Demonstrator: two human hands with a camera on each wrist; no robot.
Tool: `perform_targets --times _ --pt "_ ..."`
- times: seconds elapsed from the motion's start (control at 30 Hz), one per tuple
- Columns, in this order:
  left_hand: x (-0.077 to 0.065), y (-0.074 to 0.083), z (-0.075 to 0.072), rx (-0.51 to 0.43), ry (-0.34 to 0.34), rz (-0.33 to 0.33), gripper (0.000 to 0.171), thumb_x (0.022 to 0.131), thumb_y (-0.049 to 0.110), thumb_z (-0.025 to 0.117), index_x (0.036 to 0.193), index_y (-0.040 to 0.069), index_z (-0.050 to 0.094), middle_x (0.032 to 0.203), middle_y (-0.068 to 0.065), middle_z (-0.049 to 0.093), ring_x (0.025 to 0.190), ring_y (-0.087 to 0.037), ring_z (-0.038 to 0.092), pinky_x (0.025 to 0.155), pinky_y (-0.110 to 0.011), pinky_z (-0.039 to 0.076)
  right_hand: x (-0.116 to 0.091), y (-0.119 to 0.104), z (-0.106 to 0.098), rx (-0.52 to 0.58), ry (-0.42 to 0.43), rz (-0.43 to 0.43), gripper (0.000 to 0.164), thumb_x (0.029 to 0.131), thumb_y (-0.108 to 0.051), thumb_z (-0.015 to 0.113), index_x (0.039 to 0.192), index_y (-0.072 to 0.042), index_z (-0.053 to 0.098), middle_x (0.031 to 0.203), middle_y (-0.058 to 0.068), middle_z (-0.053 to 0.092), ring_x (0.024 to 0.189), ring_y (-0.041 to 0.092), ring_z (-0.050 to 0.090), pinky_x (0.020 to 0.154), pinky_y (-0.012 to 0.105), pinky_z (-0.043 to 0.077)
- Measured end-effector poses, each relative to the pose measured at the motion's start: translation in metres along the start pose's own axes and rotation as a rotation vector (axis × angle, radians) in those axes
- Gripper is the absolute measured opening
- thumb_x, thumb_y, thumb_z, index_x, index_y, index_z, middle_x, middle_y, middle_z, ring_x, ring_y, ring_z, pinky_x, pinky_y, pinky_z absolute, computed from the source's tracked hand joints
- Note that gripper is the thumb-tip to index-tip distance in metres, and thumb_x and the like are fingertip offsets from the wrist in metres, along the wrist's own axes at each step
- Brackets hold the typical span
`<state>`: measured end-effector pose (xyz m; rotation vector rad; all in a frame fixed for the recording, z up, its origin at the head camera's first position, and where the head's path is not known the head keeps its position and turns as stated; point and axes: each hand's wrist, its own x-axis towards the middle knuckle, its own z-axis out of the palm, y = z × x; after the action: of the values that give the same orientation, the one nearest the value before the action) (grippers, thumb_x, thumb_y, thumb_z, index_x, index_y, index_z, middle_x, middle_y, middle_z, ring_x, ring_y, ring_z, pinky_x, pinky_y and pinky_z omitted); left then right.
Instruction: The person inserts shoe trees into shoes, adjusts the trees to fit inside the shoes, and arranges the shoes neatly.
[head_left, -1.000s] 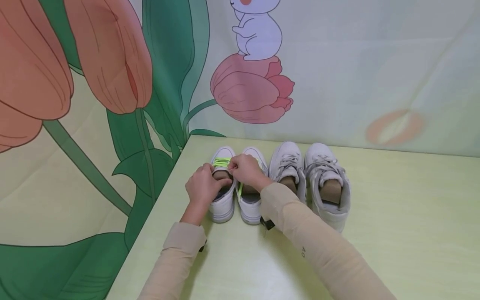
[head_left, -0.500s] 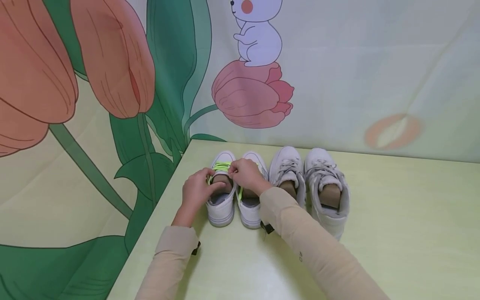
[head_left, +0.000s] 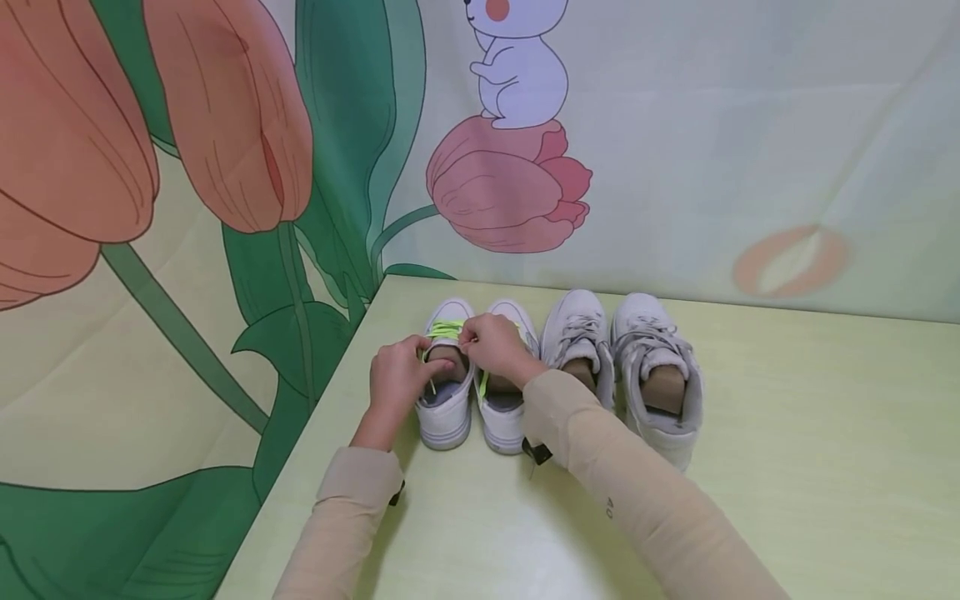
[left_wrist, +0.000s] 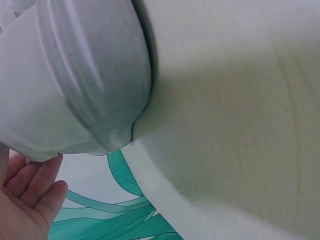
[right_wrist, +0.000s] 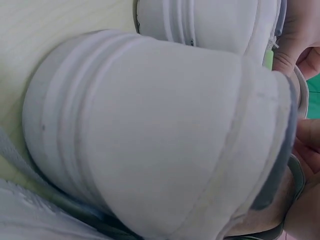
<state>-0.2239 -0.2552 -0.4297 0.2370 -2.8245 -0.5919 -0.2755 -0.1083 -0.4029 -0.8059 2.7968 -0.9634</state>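
A small white sneaker [head_left: 446,421] with a lime-green shoelace [head_left: 448,330] stands leftmost in a row. My left hand [head_left: 393,375] lies along its outer side, index fingertip by the lace holes and thumb stretched over the opening. A loose lace end hangs beside that thumb. In the left wrist view the left fingers [left_wrist: 42,182] touch the sneaker's side. My right hand [head_left: 495,343] has its fingertips pinched together at the right lace holes, on what looks like the shoelace, partly hidden by the fingers. Under its wrist stands the matching sneaker [head_left: 504,431], largely covered.
To the right stand two larger white sneakers, the nearer [head_left: 576,321] partly behind my right sleeve and the outer [head_left: 667,425] laced in grey. Brown inserts [head_left: 663,389] fill the shoes. The pale green table [head_left: 810,433] meets a tulip-printed backdrop [head_left: 675,167] behind and at left.
My left hand has shifted slightly left and back from the opening, and the loose lace end now shows hanging below its thumb. The right hand keeps its pinch at the same spot.
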Motion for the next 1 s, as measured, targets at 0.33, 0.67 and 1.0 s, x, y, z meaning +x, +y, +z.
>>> perform_targets --times 0.33,0.67,1.0 --pt "-0.001 0.001 -0.004 0.056 -0.005 0.048 0.045 0.069 0.046 0.069 0.093 0.009 0.06 0.058 -0.004 0.053 0.054 -0.016 0.044 0.048 -0.025 0.03 -0.003 -0.004 0.0 -0.079 0.003 -0.051 0.008 0.08 -0.011 0.06 0.074 -0.011 0.067 0.074 0.0 0.064 0.069 0.016 0.056 0.067 0.028 0.044" --pt "-0.006 -0.002 -0.006 0.006 -0.079 0.03 0.042 0.075 0.045 0.064 0.098 0.012 0.05 0.06 -0.003 0.045 0.054 -0.017 0.043 0.047 -0.026 0.028 -0.006 -0.004 -0.003 -0.146 -0.075 -0.15 0.019 0.079 -0.004 0.053 0.063 -0.01 0.061 0.056 -0.005 0.051 0.054 0.01 0.042 0.055 0.019 0.033" --pt "0.002 -0.01 -0.02 -0.107 0.1 0.052 0.036 0.086 0.047 0.048 0.076 0.012 0.051 0.117 -0.007 0.058 0.074 -0.024 0.055 0.06 -0.031 0.039 -0.013 -0.009 -0.018 -0.094 -0.163 -0.164 0.016 0.08 -0.004 0.052 0.073 -0.005 0.065 0.067 0.001 0.058 0.06 0.01 0.045 0.059 0.019 0.036"
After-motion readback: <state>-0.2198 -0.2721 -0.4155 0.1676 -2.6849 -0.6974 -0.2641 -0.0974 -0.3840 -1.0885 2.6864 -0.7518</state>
